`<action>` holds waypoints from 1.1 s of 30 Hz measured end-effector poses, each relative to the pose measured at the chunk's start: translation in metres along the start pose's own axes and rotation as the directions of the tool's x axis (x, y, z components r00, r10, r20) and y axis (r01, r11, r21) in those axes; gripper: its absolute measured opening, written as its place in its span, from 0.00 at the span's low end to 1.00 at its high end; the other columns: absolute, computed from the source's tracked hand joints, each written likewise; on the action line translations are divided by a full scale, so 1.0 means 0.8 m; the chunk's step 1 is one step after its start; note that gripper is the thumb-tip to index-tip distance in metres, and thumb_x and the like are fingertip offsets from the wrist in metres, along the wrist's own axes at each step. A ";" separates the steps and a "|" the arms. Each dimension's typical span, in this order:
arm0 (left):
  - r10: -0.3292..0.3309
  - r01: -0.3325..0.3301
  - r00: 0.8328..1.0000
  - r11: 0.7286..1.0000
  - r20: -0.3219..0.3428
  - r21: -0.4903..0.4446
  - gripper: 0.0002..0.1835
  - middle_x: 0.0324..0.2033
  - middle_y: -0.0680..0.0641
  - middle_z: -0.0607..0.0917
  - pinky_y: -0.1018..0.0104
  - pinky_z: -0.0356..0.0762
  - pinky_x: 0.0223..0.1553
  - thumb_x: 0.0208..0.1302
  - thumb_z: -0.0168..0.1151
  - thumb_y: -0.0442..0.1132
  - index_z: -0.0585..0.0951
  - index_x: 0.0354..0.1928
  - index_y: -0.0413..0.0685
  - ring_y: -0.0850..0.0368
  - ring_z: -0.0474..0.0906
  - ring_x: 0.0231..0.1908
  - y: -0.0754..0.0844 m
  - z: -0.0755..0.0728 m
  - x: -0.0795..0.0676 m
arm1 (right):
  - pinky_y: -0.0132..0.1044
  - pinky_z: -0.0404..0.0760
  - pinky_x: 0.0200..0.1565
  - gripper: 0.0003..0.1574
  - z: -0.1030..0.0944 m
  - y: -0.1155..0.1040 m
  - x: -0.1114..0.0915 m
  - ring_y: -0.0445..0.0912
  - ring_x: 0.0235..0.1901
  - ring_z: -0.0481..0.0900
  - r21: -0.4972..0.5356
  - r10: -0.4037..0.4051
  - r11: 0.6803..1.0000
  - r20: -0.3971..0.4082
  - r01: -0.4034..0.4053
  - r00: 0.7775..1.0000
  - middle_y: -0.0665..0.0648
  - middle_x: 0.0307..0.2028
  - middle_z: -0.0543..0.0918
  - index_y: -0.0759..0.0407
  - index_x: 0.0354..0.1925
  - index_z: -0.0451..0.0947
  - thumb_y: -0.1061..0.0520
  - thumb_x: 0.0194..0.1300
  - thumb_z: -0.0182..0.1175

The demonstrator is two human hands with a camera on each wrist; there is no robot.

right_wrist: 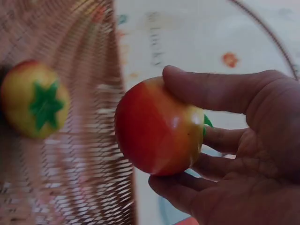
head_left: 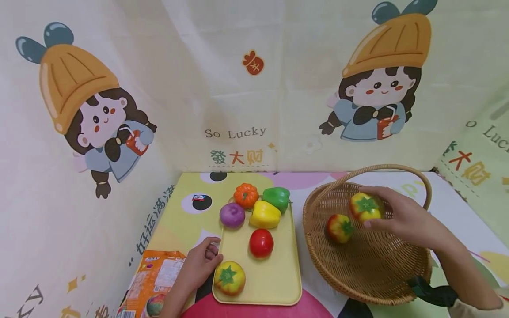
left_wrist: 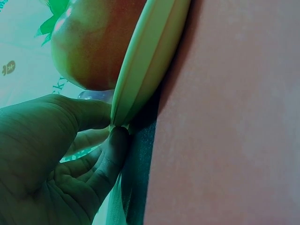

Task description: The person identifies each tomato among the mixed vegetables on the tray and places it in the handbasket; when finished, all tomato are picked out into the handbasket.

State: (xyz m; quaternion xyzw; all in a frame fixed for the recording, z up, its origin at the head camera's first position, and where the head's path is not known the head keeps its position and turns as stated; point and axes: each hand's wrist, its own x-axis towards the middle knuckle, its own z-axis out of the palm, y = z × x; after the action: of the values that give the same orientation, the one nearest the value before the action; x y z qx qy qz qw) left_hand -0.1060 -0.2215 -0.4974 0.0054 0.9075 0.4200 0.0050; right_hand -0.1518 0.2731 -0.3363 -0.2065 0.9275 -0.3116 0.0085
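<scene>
My right hand (head_left: pixel 401 216) grips a yellow-red toy fruit with a green leafy top (right_wrist: pixel 159 129), over the wicker basket (head_left: pixel 367 274). A second such fruit (head_left: pixel 339 229) lies inside the basket, left of the held one. At the left edge of the pale yellow tray (head_left: pixel 278 282), my left hand (head_left: pixel 202 261) pinches the rim between thumb and finger, as the left wrist view shows. On the tray, a matching yellow-red fruit (head_left: pixel 229 278) sits by that hand, with a red tomato (head_left: pixel 261 243) farther in.
Toward the tray's far end are a yellow bell pepper (head_left: pixel 265 215), a green pepper (head_left: pixel 276 198), an orange pumpkin (head_left: pixel 245 195) and a purple vegetable (head_left: pixel 232 215). An orange packet (head_left: pixel 159 278) lies beside my left forearm. The basket's tall handle (head_left: pixel 381 167) arches over it.
</scene>
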 end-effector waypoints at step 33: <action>0.032 -0.031 0.999 0.999 -0.011 0.030 0.20 0.30 0.56 0.78 0.68 0.77 0.33 0.57 0.71 0.33 0.79 0.52 0.46 0.64 0.76 0.28 0.002 0.001 -0.004 | 0.48 0.75 0.38 0.40 0.034 0.064 0.049 0.54 0.40 0.73 -0.149 0.075 0.988 0.318 -0.029 0.945 0.57 0.43 0.78 0.55 0.50 0.78 0.64 0.35 0.79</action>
State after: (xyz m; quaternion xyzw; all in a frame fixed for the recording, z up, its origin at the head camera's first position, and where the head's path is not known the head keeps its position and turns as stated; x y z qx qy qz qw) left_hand -0.1025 -0.2200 -0.4970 0.0173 0.9135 0.4065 -0.0071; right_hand -0.2032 0.2792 -0.3832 -0.2302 0.9385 -0.2063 0.1537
